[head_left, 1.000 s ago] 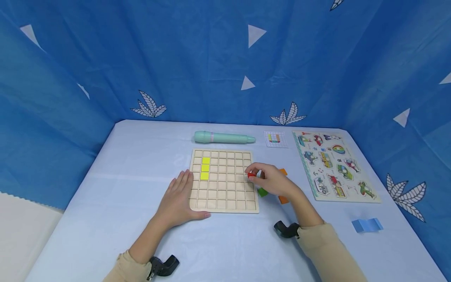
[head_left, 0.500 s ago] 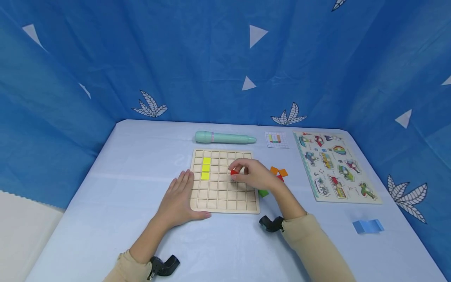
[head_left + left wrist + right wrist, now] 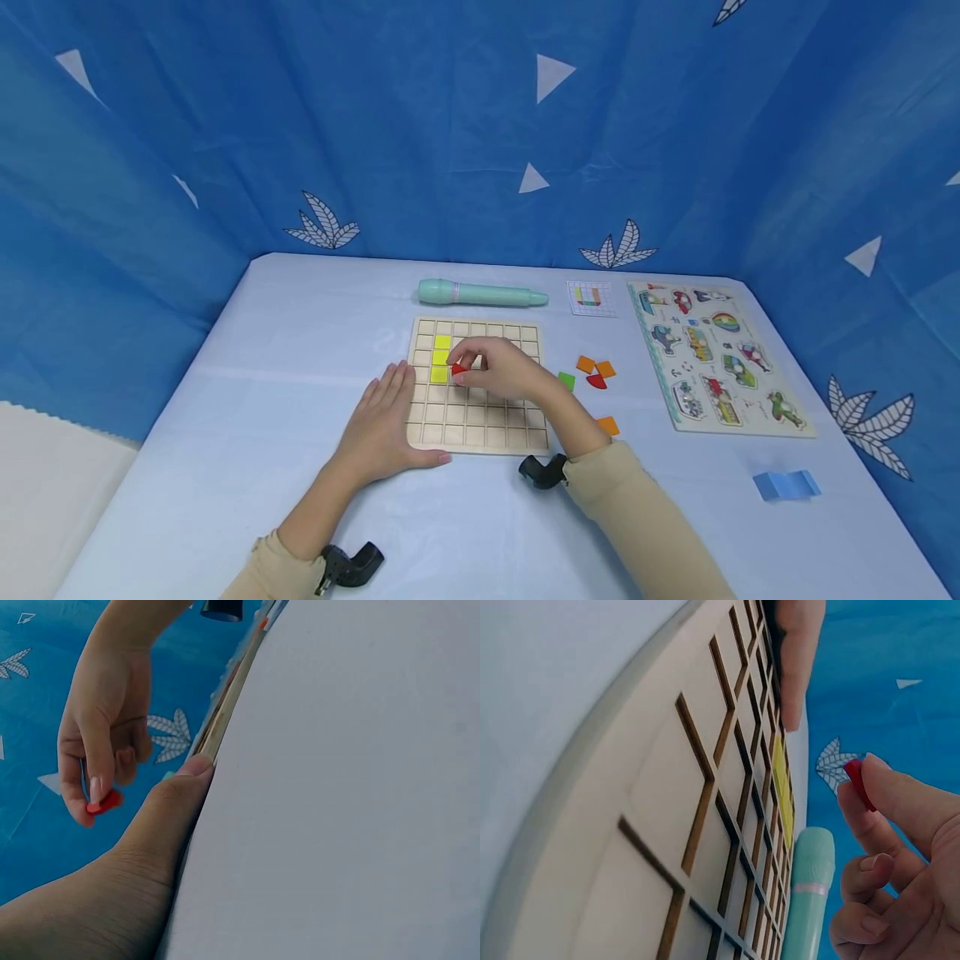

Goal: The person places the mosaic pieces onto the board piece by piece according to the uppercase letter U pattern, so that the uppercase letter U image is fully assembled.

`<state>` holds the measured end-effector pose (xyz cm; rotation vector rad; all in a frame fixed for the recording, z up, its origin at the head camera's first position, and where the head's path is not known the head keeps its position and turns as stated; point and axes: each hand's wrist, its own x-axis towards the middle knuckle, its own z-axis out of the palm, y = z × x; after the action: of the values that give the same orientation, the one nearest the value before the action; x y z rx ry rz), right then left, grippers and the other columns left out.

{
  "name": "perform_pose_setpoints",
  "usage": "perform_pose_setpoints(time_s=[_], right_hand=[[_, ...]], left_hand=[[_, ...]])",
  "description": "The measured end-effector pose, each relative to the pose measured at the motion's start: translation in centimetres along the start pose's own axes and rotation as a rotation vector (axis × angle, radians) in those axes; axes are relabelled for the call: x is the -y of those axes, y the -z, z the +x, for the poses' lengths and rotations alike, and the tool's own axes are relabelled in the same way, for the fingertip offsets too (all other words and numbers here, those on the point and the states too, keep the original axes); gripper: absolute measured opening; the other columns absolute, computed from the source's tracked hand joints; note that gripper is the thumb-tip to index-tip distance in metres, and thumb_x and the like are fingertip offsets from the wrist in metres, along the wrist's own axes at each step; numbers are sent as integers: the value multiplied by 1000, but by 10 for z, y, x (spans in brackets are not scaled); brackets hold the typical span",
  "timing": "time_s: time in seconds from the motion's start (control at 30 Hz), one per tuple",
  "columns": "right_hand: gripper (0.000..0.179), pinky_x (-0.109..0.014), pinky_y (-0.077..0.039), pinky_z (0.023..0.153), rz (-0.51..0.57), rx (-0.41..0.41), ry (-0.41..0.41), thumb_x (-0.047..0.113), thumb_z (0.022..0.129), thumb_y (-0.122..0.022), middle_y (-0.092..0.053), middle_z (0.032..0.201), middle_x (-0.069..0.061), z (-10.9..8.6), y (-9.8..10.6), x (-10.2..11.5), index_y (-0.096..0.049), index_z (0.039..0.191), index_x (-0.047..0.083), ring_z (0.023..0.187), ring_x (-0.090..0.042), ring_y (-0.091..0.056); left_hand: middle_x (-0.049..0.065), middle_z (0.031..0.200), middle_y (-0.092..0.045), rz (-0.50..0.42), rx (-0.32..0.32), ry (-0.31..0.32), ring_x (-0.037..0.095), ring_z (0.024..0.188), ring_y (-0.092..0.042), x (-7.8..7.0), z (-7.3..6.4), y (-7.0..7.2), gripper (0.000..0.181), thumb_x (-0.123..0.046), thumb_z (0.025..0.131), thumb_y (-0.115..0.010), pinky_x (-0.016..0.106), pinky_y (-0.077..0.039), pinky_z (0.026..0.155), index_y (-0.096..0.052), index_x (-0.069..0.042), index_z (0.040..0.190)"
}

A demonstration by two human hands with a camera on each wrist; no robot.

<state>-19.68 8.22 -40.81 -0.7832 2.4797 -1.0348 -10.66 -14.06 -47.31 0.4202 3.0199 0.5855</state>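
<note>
My right hand (image 3: 501,367) pinches a small red piece (image 3: 858,784) between thumb and forefinger. It holds the piece above the wooden grid board (image 3: 476,435), just right of the yellow squares. Three yellow square tiles (image 3: 439,374) fill a short column of cells toward the board's left side. With fingers straight, my left hand (image 3: 378,427) lies along the board's left edge, its thumb (image 3: 196,766) touching the front edge. Part of the grid is hidden under the right hand and forearm.
Right of the board lie orange tiles (image 3: 606,368), a red quarter-round piece (image 3: 596,382) and a green tile (image 3: 567,381). Behind are a mint-green microphone-shaped thing (image 3: 483,294) and a pattern card (image 3: 592,297). A picture puzzle board (image 3: 720,358) and blue holder (image 3: 787,485) sit farther right.
My right hand has carried the red piece leftward from the board's right edge to beside the yellow tiles. Loose tiles on the right have come into view. The left hand has stayed in place.
</note>
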Motion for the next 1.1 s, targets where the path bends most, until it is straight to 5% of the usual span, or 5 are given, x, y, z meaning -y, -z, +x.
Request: perform_pose_setpoints(time_s=[0.67,1.1], right_hand=[[22,-26,-50,70,-7,36,42,17,91,-73,-65,94,7,15,-18,7,-67,111,20,73,-13,-57],[18,-25,-51,72,-55,58,-2,21,91,-73,-66,91,7,20,-28,5,-68,108,22,77,-11,-60]], left_hand=[[14,168,-9,8,-9,-15,30,156,-6,3,0,-2,144,-95,59,-57,51,-12,125,-12,-1,158],[13,168,-10,6,-5,-16,30,156,-6,4,0,-2,143,-96,59,-56,51,-12,125,-13,-1,158]])
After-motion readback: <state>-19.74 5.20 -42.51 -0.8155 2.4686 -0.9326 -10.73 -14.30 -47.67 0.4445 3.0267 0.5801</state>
